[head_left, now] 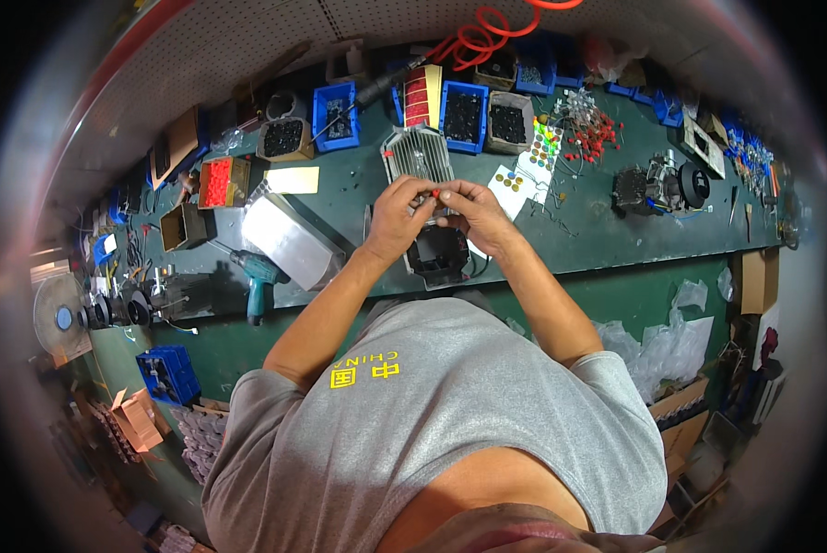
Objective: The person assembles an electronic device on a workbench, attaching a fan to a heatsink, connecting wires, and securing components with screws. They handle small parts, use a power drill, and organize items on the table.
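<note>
My left hand [398,219] and my right hand [478,215] meet over the middle of the bench, fingertips pinched together. Between them is a small red part [435,194], mostly hidden by the fingers; its exact kind does not show. Just beyond the hands lies a silver finned metal housing [417,153] with a red spot on its left side. A black square housing [439,251], open at the top, sits right below the hands near the bench's front edge.
Left of my arms lie a teal cordless drill [258,274] and a bent sheet-metal cover [289,238]. Blue bins [464,115] and boxes of small parts line the back. To the right are round stickers [510,180], red-capped wires [593,138] and a motor assembly [662,184]. A red coiled hose [487,37] hangs above.
</note>
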The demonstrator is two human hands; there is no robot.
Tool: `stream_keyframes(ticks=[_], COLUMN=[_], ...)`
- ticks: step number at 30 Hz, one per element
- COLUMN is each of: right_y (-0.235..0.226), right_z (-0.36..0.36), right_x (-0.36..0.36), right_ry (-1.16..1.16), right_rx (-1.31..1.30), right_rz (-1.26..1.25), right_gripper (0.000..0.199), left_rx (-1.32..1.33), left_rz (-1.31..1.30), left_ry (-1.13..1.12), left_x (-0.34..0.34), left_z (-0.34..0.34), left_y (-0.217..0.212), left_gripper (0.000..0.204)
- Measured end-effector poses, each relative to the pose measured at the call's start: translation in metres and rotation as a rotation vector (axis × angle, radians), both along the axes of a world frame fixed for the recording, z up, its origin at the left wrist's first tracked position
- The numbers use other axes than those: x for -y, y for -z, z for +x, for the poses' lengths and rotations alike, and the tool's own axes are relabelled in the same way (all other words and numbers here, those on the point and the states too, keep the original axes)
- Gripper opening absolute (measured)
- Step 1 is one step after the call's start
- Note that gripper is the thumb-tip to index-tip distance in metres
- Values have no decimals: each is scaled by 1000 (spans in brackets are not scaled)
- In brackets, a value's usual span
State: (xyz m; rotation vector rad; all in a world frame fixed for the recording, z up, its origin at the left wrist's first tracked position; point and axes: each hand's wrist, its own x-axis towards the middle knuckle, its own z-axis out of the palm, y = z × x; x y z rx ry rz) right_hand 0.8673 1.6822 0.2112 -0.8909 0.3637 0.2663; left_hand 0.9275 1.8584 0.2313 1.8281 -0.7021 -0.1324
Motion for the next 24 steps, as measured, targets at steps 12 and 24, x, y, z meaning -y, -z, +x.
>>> stream_keyframes(ticks=[12, 24], right_y=[7, 6], right_z=[-3, 18], right_x=[13, 28], right_ry=[-111, -226], right_rx=[-76, -175], right_rz=[-13, -445], right_gripper=[15, 14], left_rx=[280, 328], left_rz=[145, 436], left_ry=[140, 366], left_x=[-3, 10], left_z=[9, 33], left_y=[2, 9], left_gripper=[25, 19])
